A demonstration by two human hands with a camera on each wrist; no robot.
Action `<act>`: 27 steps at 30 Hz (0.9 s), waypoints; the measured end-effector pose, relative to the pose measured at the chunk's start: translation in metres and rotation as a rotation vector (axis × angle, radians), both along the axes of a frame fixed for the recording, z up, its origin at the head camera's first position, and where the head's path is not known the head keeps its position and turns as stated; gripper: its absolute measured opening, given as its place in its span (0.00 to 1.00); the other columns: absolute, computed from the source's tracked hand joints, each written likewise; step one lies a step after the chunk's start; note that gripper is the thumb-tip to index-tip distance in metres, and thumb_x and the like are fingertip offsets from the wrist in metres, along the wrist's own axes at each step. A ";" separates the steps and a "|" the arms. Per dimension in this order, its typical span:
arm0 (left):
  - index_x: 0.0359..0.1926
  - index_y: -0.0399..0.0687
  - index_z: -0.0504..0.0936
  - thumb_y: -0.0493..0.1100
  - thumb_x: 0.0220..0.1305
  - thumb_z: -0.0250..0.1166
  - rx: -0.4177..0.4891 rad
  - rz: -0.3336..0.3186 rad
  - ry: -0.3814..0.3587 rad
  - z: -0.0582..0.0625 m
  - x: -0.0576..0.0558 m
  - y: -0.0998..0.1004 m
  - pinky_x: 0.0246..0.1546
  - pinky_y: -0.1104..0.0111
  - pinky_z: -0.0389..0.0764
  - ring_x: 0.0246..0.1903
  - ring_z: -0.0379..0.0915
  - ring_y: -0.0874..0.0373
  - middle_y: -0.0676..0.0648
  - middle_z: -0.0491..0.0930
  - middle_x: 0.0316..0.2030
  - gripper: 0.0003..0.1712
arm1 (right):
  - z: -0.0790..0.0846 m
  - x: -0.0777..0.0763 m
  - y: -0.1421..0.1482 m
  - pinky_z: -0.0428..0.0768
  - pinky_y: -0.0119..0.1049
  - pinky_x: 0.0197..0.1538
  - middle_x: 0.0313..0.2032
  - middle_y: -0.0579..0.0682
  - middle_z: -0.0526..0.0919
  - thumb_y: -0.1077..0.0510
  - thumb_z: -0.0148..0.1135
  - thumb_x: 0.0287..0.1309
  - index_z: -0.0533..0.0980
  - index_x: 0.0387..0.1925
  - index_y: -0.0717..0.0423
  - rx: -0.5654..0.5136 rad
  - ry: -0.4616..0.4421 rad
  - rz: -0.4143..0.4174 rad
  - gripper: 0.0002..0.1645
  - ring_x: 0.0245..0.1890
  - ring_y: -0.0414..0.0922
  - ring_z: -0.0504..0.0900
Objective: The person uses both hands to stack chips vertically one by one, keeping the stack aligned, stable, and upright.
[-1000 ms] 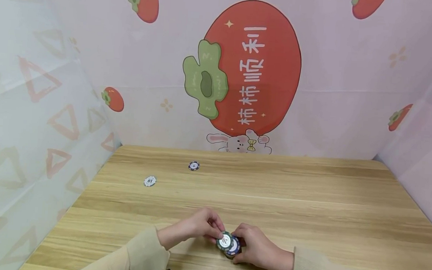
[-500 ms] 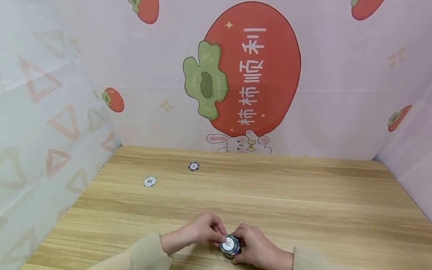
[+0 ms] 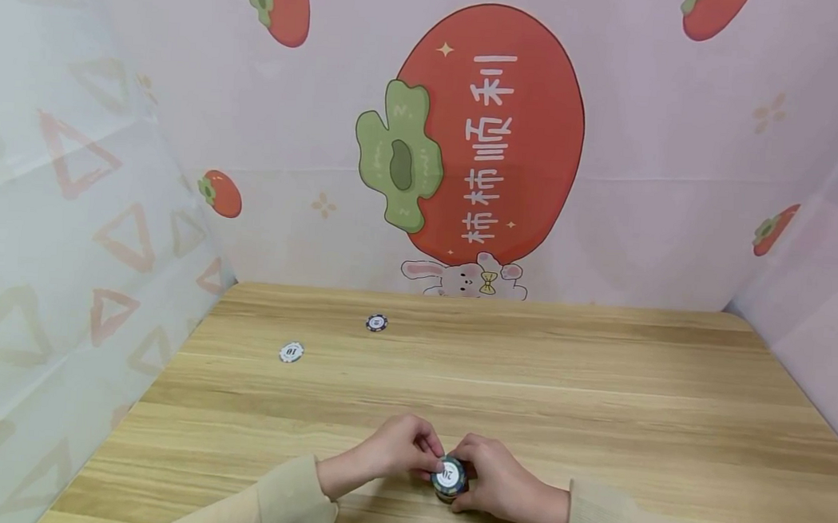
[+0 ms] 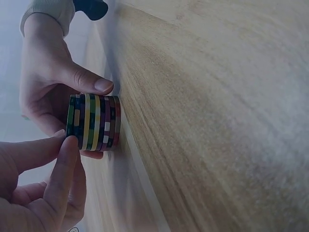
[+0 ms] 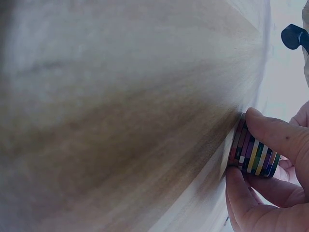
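A stack of several poker chips (image 4: 99,123) in mixed colours stands on the wooden table near the front. On its top lies a green-edged poker chip marked 20 (image 3: 451,478), lined up with those below. The left hand (image 3: 404,449) pinches this top chip at its left edge, thumb over the face. From the other side, the right hand (image 3: 505,481) grips the stack, its thumb and fingers round the sides. In the right wrist view, the stack's striped edges (image 5: 255,153) show between the right thumb and fingers.
Toward the back left of the table (image 3: 599,384) lie two single chips: a white one marked 10 (image 3: 291,352) and a dark blue-edged one (image 3: 376,323). Fabric walls with printed persimmons (image 3: 498,138) enclose the back and both sides.
The left hand has moved slightly right and toward the front, sliding the green chip from an offset position to line up over the stack. The right hand has stayed in place round the stack.
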State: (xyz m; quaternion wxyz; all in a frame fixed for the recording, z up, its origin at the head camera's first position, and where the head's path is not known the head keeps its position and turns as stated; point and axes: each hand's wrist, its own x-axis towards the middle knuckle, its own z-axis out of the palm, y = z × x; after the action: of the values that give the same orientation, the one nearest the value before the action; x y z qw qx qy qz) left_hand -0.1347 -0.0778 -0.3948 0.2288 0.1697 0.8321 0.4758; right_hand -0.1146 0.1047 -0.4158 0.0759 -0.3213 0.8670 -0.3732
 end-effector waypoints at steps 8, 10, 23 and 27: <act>0.24 0.35 0.78 0.28 0.46 0.68 -0.025 -0.002 0.014 0.001 0.000 0.000 0.22 0.70 0.78 0.18 0.73 0.63 0.50 0.76 0.19 0.05 | -0.001 0.000 0.000 0.74 0.27 0.38 0.31 0.39 0.75 0.60 0.77 0.27 0.79 0.35 0.57 0.008 -0.003 0.001 0.24 0.33 0.31 0.72; 0.25 0.34 0.78 0.29 0.46 0.68 -0.025 -0.008 0.015 0.001 0.000 0.000 0.22 0.70 0.78 0.18 0.74 0.62 0.49 0.77 0.19 0.05 | -0.001 -0.001 0.000 0.74 0.27 0.37 0.31 0.39 0.75 0.60 0.77 0.27 0.79 0.35 0.57 0.012 -0.003 0.003 0.24 0.33 0.31 0.72; 0.27 0.40 0.79 0.37 0.51 0.67 -0.168 -0.173 0.216 0.004 -0.026 -0.017 0.24 0.76 0.72 0.21 0.70 0.66 0.52 0.77 0.22 0.05 | 0.002 -0.005 -0.003 0.73 0.28 0.39 0.31 0.39 0.75 0.59 0.78 0.26 0.78 0.34 0.57 0.091 -0.005 0.011 0.25 0.33 0.33 0.73; 0.29 0.42 0.79 0.37 0.52 0.67 -0.315 -0.286 0.436 0.005 -0.038 -0.025 0.28 0.76 0.72 0.25 0.68 0.67 0.53 0.75 0.25 0.05 | 0.003 -0.006 -0.004 0.73 0.28 0.38 0.31 0.39 0.75 0.59 0.78 0.26 0.78 0.35 0.56 0.112 -0.013 0.020 0.26 0.33 0.33 0.73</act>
State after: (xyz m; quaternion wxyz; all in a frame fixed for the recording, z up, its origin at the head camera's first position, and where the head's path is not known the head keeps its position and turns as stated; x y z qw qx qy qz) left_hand -0.1726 -0.1032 -0.3902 0.1330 0.3457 0.8928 0.2564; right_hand -0.1206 0.1007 -0.4125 0.1033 -0.3229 0.8827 -0.3255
